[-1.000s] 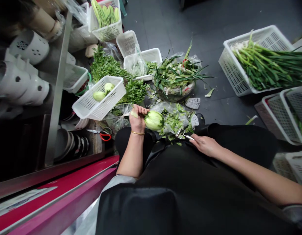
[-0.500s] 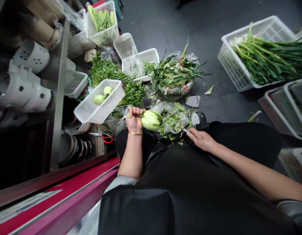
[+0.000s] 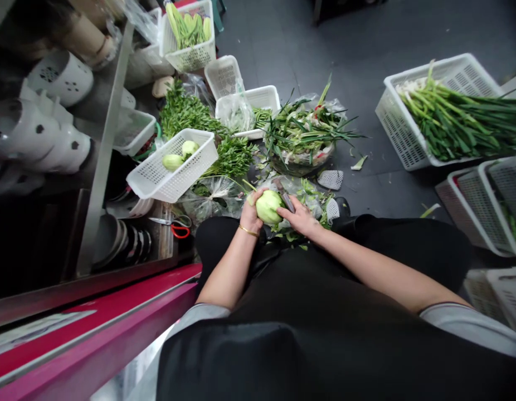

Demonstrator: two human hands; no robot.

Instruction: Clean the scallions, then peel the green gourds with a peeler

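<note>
Squash: we have the pale green squash [image 3: 268, 208] between our two hands, low in front of our lap.
Left hand: our left hand [image 3: 252, 214] has its fingers clamped on the squash's left side.
Right hand: our right hand [image 3: 303, 218] has its fingers wrapped around the peeler [image 3: 286, 196], close against the squash; its head is blurred.
White basket: beyond and left of our left fingers, the white basket [image 3: 157, 188] holds two pale squashes [image 3: 173, 162].
Bowl: beyond our right fingers, the bowl [image 3: 297, 167] is heaped with green trimmings [image 3: 306, 131].
Crate: well to the right of our right fingers, the crate [image 3: 394, 128] holds long green stalks [image 3: 454, 117] reaching over its rim.
Shelf edge: the metal shelf edge [image 3: 105, 145] runs left of our fingers, past the basket.
Open room: bare floor [image 3: 354, 67] lies beyond our right fingers, between bowl and crate.
Change: half a second ago our right hand and peeler were apart from the squash; now they are at it.
</note>
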